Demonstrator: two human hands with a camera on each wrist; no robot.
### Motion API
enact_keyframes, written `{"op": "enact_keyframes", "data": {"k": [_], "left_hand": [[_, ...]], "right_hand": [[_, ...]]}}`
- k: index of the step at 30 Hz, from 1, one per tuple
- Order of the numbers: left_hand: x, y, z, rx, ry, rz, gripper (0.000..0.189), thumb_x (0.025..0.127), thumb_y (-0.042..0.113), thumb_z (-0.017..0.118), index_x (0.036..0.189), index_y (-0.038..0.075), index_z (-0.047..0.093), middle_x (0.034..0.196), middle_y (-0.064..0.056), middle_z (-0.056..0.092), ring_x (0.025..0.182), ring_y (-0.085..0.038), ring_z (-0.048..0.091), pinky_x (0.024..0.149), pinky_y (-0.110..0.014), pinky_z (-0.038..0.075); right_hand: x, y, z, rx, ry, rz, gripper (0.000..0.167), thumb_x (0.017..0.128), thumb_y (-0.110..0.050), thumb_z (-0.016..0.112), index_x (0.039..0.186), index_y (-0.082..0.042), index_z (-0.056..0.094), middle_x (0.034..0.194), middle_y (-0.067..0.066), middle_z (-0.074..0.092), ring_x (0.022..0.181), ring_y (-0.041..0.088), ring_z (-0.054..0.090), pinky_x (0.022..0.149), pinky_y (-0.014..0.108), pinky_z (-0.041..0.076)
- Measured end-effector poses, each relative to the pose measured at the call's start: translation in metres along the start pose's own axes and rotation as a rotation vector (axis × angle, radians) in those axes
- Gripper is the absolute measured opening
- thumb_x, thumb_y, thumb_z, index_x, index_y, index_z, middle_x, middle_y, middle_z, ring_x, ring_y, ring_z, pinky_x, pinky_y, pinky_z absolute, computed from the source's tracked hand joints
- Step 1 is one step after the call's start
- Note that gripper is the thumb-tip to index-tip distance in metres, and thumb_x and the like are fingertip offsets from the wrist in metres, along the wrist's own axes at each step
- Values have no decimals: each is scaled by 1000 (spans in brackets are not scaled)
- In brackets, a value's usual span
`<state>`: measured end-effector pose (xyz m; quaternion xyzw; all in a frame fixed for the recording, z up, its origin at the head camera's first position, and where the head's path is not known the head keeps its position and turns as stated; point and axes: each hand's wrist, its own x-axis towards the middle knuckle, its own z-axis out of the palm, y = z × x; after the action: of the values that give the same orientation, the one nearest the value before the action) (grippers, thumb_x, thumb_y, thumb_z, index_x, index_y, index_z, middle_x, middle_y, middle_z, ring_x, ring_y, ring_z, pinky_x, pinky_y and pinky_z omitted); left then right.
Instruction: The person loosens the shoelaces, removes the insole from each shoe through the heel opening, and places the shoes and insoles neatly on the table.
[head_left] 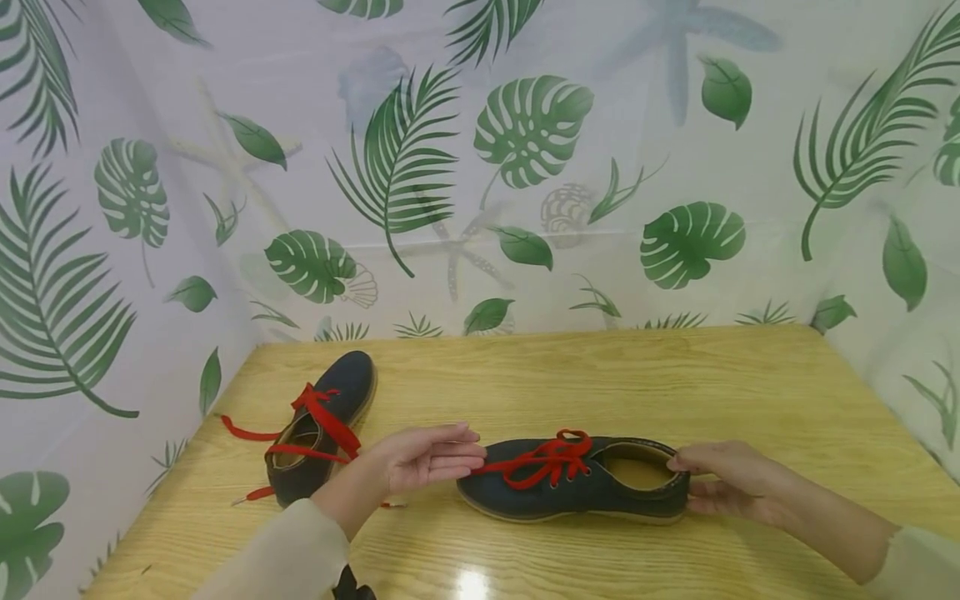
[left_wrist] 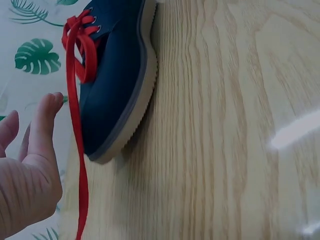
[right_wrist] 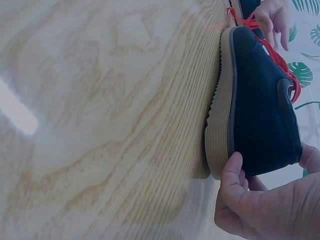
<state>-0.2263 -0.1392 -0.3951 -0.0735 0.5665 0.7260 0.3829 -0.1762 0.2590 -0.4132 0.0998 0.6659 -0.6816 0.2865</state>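
A dark navy shoe (head_left: pixel 540 498) with red laces and a pale sole lies lengthwise in front of me, toe to the left. At its heel my right hand (head_left: pixel 742 483) grips the back, thumb on the collar and fingers lower behind; the right wrist view shows this hand (right_wrist: pixel 275 207) on the shoe's (right_wrist: pixel 260 110) heel. Beside the toe, my left hand (head_left: pixel 431 457) has its fingers extended. In the left wrist view a red lace (left_wrist: pixel 75 115) trails past the toe, close to that hand (left_wrist: pixel 30 185); contact with it is unclear.
A matching shoe (head_left: pixel 348 387) stands at the left of the wooden table (head_left: pixel 570 375), its red laces (head_left: pixel 330 425) loose and partly behind my left forearm. A small black object (head_left: pixel 351 586) shows at the front edge. Leaf-printed sheets (head_left: pixel 450 283) enclose the table's back and sides.
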Motion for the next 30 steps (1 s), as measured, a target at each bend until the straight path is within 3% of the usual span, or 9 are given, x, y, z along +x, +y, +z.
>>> {"op": "enact_keyframes", "data": {"k": [6, 14, 22, 27, 30], "left_hand": [[10, 3, 23, 54, -49, -7, 42, 99, 20, 50, 134, -4, 48, 131, -21, 55, 107, -21, 64, 92, -29, 50], [22, 13, 53, 115, -62, 16, 33, 96, 14, 55, 125, -3, 57, 106, -9, 68, 91, -14, 67, 92, -32, 51], [33, 21, 72, 378, -151, 113, 33, 93, 14, 61, 120, -4, 62, 111, -14, 68, 99, -19, 66, 89, -33, 52], [41, 17, 81, 459, -142, 121, 32, 89, 12, 65, 118, -4, 64, 111, -14, 68, 101, -20, 66, 89, -33, 52], [44, 12, 89, 564, -95, 160, 27, 86, 14, 69, 111, 2, 69, 110, -6, 69, 100, -16, 65, 89, -30, 51]], "right_hand": [[0, 0, 0, 13, 4, 2, 17, 90, -12, 55, 89, -10, 71, 108, 10, 39, 88, 19, 56, 75, 29, 55], [0, 0, 1, 23, -6, 2, 17, 91, -12, 54, 90, -10, 71, 105, 8, 42, 87, 18, 56, 74, 29, 55], [1, 0, 1, 20, 9, 8, 16, 90, -12, 55, 89, -10, 71, 109, 10, 40, 89, 19, 56, 77, 31, 55], [1, 0, 1, 12, 10, 5, 16, 90, -12, 55, 90, -9, 71, 110, 11, 39, 90, 20, 56, 77, 31, 54], [1, 0, 1, 4, 19, 8, 17, 89, -12, 55, 90, -8, 71, 111, 12, 39, 89, 20, 55, 77, 31, 54]]}}
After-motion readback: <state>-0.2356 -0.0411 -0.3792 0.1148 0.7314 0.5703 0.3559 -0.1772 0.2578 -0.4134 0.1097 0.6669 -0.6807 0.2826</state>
